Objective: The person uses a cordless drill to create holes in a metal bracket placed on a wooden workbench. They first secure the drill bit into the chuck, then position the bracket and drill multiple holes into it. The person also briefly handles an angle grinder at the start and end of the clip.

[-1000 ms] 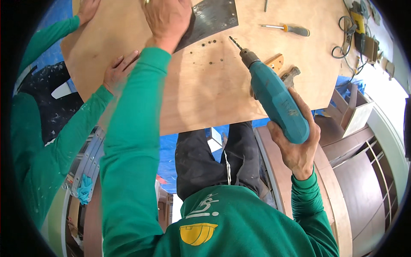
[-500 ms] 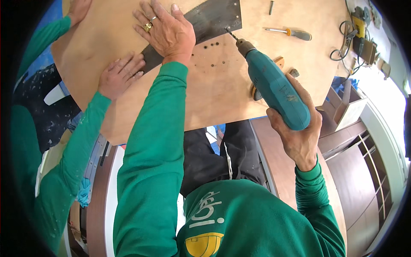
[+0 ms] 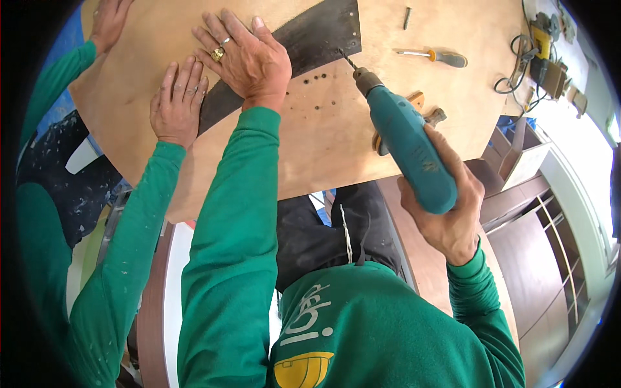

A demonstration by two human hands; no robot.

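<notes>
A dark saw blade (image 3: 317,39) with a toothed edge and small holes near its wide end lies flat on the wooden board (image 3: 284,155). My left hand (image 3: 249,68), rings on its fingers, presses flat on the blade with fingers spread. In my right hand (image 3: 449,213) is a teal power drill (image 3: 411,142), gripped at its rear. Its drill bit (image 3: 348,59) points at the blade's wide end, the tip meeting the blade near a hole. A co-worker's hand (image 3: 176,107) lies at the blade's narrow end; the co-worker's other hand (image 3: 110,26) rests on the board farther left.
Right of the blade are a screwdriver (image 3: 433,57) and a small metal rod (image 3: 407,18). A wooden handle-like piece (image 3: 417,100) is partly hidden behind the drill. A yellow-and-black power tool (image 3: 543,48) with its cord lies at far right, above an open wooden box (image 3: 527,155).
The saw blade has shifted slightly left and down in view, with my left hand on it. The drill has followed, its rear lower. The co-worker's near hand has turned its fingers upward.
</notes>
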